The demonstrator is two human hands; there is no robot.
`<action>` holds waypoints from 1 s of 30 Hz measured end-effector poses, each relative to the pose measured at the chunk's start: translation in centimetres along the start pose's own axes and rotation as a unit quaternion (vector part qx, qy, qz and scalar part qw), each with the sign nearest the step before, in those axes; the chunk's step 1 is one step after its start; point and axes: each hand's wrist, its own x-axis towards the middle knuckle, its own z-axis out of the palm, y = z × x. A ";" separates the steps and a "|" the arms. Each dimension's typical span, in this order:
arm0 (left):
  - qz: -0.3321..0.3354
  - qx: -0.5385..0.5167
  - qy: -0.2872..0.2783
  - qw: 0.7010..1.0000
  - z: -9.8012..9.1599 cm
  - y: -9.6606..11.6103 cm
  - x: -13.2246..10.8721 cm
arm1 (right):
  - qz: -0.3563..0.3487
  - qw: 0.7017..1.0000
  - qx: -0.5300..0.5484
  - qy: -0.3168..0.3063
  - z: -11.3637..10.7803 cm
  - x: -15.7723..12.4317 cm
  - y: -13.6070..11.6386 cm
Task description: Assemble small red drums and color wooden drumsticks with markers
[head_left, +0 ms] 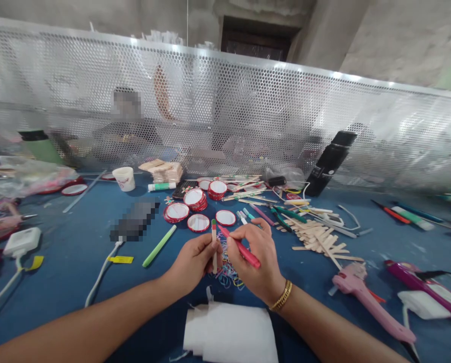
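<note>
My left hand (195, 259) pinches a wooden craft stick (214, 262) upright; its top end is coloured green and red. In my right hand (257, 254) is a red marker (248, 254), held like a pen, its tip close to the coloured end of the stick. Whether the tip touches the stick I cannot tell. Beneath both hands lies a tangle of coloured rubber bands (229, 276). Just beyond are round red-rimmed lids (198, 223), some in stacks. A green marker (159, 246) lies left of my left hand.
Loose craft sticks (321, 237) are piled at the right, near a pink glue gun (374, 302). White cloth (231, 333) lies in front of me. A paper cup (124, 179) and a black stand (329, 164) stand further back. Behind a perforated metal screen (240, 111) sits a person.
</note>
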 end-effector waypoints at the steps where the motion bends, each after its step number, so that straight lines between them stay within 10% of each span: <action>1: 0.001 0.000 -0.004 1.000 0.0 0.1 0.0 | 0.000 1.000 0.003 0.000 0.0 0.0 0.0; 30: 0.010 0.003 -0.011 1.000 0.0 0.0 0.0 | -0.012 0.999 0.024 -0.036 0.0 -0.2 -0.3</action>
